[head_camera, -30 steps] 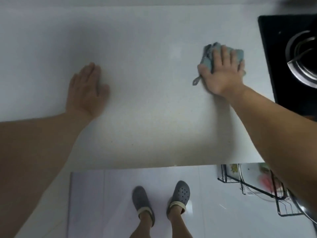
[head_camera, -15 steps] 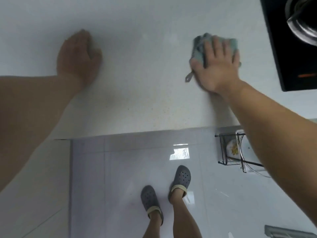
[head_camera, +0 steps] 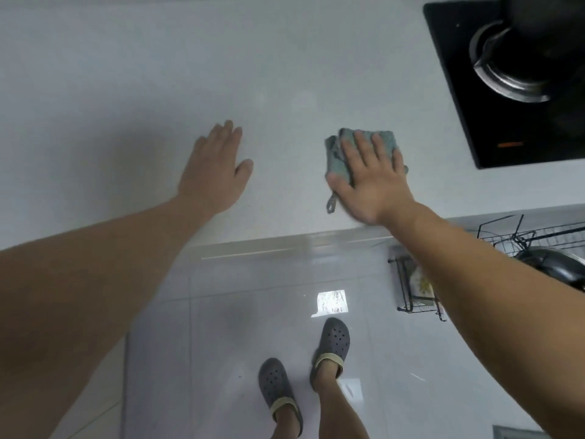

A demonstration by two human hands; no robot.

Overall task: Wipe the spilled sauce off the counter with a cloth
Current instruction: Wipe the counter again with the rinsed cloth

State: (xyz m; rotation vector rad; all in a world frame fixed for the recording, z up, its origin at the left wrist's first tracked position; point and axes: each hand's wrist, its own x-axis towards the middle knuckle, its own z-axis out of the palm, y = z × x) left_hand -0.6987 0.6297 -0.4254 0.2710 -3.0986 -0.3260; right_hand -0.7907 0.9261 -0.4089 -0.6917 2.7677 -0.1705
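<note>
1. While your right hand (head_camera: 375,182) lies flat on the cloth (head_camera: 340,153), fingers straight and slightly spread, you are in the wiping step; the cloth sits bunched under your palm near the front edge of the counter (head_camera: 158,90), left of the stove (head_camera: 519,80).
2. Your left hand (head_camera: 215,169) rests flat on the bare counter to the cloth's left, fingers together, holding nothing; it looks like a brace.
3. No sauce shows on the pale surface around the cloth, so the spill seems mostly gone, or it is hidden under the cloth.
4. Next, keep your palm pressing down and sweep the cloth across any patch not yet covered, then lift it to check.
</note>
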